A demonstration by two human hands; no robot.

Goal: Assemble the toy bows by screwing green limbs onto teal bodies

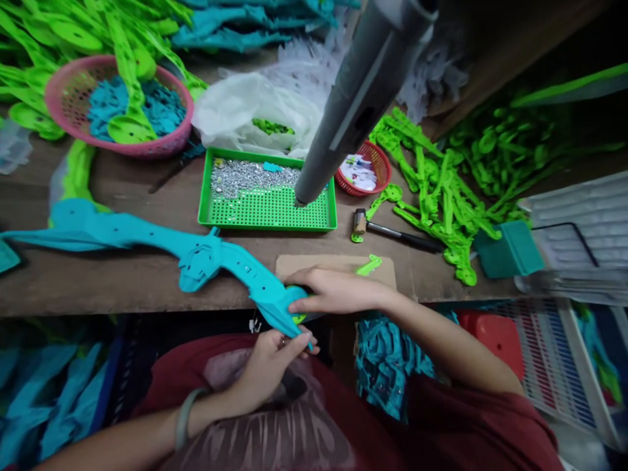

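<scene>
A long turquoise plastic part [245,268] lies along the bench's front edge, its near end reaching over the edge towards me. My left hand [275,363] pinches the pointed tip of that end between thumb and fingers. On the same end rests my right hand [328,291], fingers wrapped over a round lime green piece [299,318] that shows partly beneath them. A brown board [318,263] sits under my right hand, with a small green piece [369,265] on it. Behind stands a green tray [267,227] of small metal parts.
A grey pole [348,104] slants down over the tray. A hammer [402,237] and a pile of green parts [441,190] lie to the right. Pink basket [140,147] at the back left, red basket [380,167] right of the pole, white bag [230,111] behind the tray.
</scene>
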